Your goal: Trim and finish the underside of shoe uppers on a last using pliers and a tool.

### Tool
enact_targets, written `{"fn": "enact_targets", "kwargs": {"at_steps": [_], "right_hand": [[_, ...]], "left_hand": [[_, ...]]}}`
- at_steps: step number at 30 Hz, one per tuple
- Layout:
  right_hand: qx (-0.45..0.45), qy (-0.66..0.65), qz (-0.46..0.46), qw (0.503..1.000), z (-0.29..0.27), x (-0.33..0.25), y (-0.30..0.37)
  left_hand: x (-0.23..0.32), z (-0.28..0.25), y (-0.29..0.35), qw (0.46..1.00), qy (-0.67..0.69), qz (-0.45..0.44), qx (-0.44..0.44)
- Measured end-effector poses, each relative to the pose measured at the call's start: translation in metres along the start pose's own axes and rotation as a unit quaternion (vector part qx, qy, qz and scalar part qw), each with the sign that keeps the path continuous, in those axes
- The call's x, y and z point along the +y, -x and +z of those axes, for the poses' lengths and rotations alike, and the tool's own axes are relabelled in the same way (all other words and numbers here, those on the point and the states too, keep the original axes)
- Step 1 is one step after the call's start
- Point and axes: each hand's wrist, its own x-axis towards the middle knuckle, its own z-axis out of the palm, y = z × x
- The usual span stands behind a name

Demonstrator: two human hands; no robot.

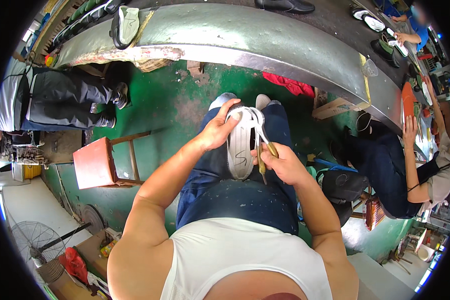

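Note:
A shoe (pixel 242 150) rests sole up on my lap, between my thighs, with its pale sole facing me and a dark hand-drawn mark on it. My left hand (pixel 221 127) grips the shoe's far end, thumb on the sole and fingers round the edge. In my right hand (pixel 281 163) are metal pincers (pixel 261 131) with yellowish handles. Their curved jaws reach the far right edge of the shoe, close to my left thumb. Whether the jaws are clamped on the shoe's edge is too small to tell.
A long metal-topped bench (pixel 225 35) curves across the far side, with a pale-soled shoe (pixel 127 25) and a black shoe (pixel 285 5) on it. A reddish stool (pixel 96 164) stands at left. Co-workers sit or stand at both sides. A fan (pixel 37 250) is at lower left.

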Motion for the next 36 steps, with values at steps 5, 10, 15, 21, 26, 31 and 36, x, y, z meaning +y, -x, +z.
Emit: {"fn": "enact_targets", "kwargs": {"at_steps": [5,10,15,21,26,31,36], "right_hand": [[-0.029,0.027,0.072,0.997,-0.023,-0.028,-0.013],[-0.090,-0.205,0.076,0.972,-0.036,-0.015,-0.032],[-0.106,-0.406,0.017,0.908,-0.015,0.005,-0.036],[-0.057,-0.118,0.150,0.980,-0.049,-0.038,-0.033],[0.041,0.237,0.071,0.968,-0.042,-0.013,-0.047],[0.207,0.420,-0.218,0.856,-0.036,0.054,-0.077],[0.107,0.349,-0.106,0.925,-0.050,0.027,-0.036]], "left_hand": [[0.002,-0.001,-0.002,0.999,-0.027,-0.019,-0.001],[-0.009,-0.007,-0.014,0.999,-0.038,-0.022,-0.008],[-0.013,-0.001,-0.023,0.998,0.028,-0.053,-0.010],[-0.018,0.001,-0.029,0.999,0.000,-0.046,0.012],[-0.032,0.004,-0.035,0.997,0.037,-0.058,0.046],[-0.048,0.004,-0.045,0.966,0.239,-0.079,0.053],[-0.042,0.005,-0.039,0.979,0.177,-0.067,0.078]]}}
